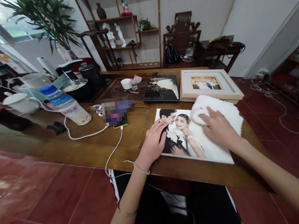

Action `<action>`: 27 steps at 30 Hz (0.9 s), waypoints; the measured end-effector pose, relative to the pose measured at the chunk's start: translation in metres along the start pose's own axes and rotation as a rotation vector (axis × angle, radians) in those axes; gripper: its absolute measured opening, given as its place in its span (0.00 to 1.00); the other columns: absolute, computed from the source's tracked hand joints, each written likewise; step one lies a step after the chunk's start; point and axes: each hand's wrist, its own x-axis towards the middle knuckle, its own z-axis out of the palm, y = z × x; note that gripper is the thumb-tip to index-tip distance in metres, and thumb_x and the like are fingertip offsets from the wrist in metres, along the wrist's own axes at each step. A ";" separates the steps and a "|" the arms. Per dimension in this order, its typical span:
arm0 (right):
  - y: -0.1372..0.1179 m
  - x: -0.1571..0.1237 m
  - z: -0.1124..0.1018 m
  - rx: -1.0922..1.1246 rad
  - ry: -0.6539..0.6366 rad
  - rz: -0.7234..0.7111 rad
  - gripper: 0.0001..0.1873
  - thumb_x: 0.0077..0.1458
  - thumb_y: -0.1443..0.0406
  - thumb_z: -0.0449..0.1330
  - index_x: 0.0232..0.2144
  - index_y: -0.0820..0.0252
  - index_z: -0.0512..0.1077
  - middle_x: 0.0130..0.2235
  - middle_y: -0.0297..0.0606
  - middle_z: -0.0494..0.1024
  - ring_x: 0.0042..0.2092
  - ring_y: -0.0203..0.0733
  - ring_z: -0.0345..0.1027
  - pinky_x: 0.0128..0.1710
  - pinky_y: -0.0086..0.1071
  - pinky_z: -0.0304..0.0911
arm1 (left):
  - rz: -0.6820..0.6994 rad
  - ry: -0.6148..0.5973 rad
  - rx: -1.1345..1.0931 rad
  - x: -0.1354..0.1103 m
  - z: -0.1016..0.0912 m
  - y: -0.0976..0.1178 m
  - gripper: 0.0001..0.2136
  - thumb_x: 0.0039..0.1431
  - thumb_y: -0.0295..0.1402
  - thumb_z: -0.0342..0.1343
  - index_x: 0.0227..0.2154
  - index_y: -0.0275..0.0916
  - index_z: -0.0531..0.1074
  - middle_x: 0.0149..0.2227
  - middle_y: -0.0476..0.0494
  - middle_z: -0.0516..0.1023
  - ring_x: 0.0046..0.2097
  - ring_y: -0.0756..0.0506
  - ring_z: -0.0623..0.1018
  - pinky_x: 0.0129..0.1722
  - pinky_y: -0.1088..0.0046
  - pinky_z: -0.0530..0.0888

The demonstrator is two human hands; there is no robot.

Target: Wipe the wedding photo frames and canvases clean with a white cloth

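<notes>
A large wedding photo print (pixel 194 146) lies flat on the wooden table (pixel 94 148) in front of me. My left hand (pixel 153 142) rests flat on the print's left edge, fingers stretched out and holding nothing. My right hand (pixel 216 125) presses down on a white cloth (pixel 225 111) that lies over the print's upper right part; its fingers are bent onto the cloth.
Behind the print sit a white framed photo (pixel 208 84) and a dark photo print (pixel 161 88). A phone on a white cable (pixel 118 121), a plastic bottle lying on its side (pixel 67 105), cups, pots and a kettle crowd the table's left half. A red tiled floor (pixel 41 205) surrounds it.
</notes>
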 end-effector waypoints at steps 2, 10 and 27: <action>-0.019 -0.005 -0.002 0.009 -0.013 -0.073 0.24 0.45 0.77 0.49 0.46 0.68 0.69 0.59 0.57 0.63 0.63 0.62 0.45 0.57 0.59 0.49 | -0.003 0.000 0.004 0.000 0.000 0.000 0.16 0.64 0.27 0.44 0.53 0.41 0.64 0.59 0.42 0.66 0.63 0.43 0.59 0.61 0.56 0.60; -0.086 -0.067 -0.027 0.233 -0.133 -0.379 0.25 0.39 0.78 0.50 0.41 0.60 0.71 0.64 0.45 0.55 0.66 0.56 0.35 0.61 0.59 0.41 | 0.034 -0.002 0.021 0.000 0.004 -0.006 0.17 0.64 0.27 0.43 0.54 0.40 0.63 0.59 0.40 0.65 0.64 0.43 0.58 0.61 0.56 0.60; -0.007 0.014 -0.005 0.065 -0.030 -0.061 0.24 0.46 0.77 0.48 0.46 0.64 0.68 0.56 0.53 0.68 0.62 0.55 0.51 0.56 0.51 0.53 | -0.010 0.000 -0.009 0.001 -0.001 0.002 0.16 0.64 0.27 0.44 0.53 0.41 0.65 0.58 0.41 0.66 0.63 0.43 0.60 0.60 0.56 0.60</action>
